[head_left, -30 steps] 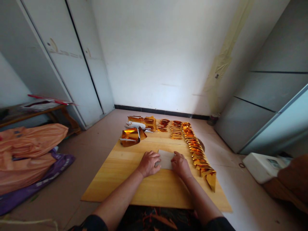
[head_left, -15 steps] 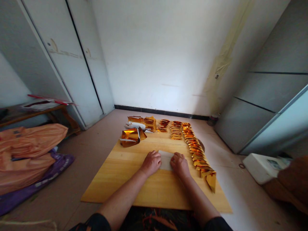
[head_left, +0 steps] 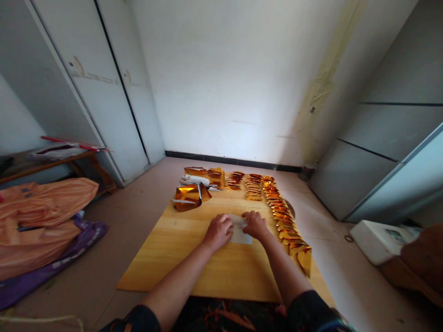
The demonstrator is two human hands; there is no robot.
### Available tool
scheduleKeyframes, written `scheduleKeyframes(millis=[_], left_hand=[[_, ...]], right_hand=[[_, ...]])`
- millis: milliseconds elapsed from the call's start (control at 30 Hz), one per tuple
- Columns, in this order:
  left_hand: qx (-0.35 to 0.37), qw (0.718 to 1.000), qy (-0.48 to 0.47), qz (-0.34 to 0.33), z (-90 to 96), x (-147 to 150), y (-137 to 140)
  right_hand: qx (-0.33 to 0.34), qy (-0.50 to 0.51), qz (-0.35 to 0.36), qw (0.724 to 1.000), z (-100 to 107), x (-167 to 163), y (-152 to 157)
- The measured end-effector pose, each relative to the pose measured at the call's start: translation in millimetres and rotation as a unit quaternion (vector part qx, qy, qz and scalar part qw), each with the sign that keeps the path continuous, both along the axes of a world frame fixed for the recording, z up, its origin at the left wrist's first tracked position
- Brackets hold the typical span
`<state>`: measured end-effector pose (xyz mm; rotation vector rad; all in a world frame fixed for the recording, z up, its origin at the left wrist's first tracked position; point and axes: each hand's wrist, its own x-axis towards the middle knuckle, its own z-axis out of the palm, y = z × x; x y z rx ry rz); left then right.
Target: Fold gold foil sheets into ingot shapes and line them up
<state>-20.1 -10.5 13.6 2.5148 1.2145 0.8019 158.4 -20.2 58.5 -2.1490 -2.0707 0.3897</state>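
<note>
A small pale sheet of paper [head_left: 241, 236] lies on the wooden board, between my two hands. My left hand [head_left: 219, 232] is closed over the sheet's left edge, its fingers curled. At the far right corner of the sheet, my right hand [head_left: 255, 224] pinches the paper with bent fingers; the near right corner shows bare. Just right of that hand runs a long row of folded gold foil paper pieces [head_left: 286, 227]. Shiny gold foil sheets [head_left: 188, 193] with white undersides sit in a loose curled pile at the board's left far side.
Shorter rows of folded gold pieces [head_left: 254, 186] and stacked gold paper [head_left: 216, 177] line the far edge of the wooden board [head_left: 166, 263]. Orange and purple bags [head_left: 44, 207] lie on the left floor. A white box [head_left: 374, 240] and a grey refrigerator [head_left: 360, 170] stand right.
My right hand has slid away from me to the sheet's far right corner, uncovering the near corner. My left hand has barely moved.
</note>
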Motion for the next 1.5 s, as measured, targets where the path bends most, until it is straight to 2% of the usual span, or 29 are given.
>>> scheduleKeyframes(millis=[133,333,567,867,1200,1500], left_hand=[[-0.024,0.999,-0.011,0.027,-1.3,-1.1,4.3],[-0.049,0.998,-0.022,0.020,-3.4,-0.9,9.4],[-0.068,0.997,-0.017,0.015,-1.4,0.1,12.4],[-0.002,1.000,0.004,0.000,-1.2,-0.4,3.9],[0.070,0.991,0.115,-0.014,6.2,-0.7,-8.7],[0.066,0.987,0.145,-0.028,18.5,-2.5,-16.6]], right_hand=[[0.018,0.008,0.004,1.000,-0.7,1.2,0.9],[0.083,0.015,-0.012,0.996,-6.3,0.4,-2.1],[0.092,-0.062,0.064,0.992,-3.0,1.1,-9.0],[0.128,-0.109,0.128,0.977,-7.1,2.8,-22.6],[0.144,-0.097,0.151,0.973,-21.9,5.1,-50.3],[0.177,-0.085,0.168,0.966,-35.1,16.2,-67.2]])
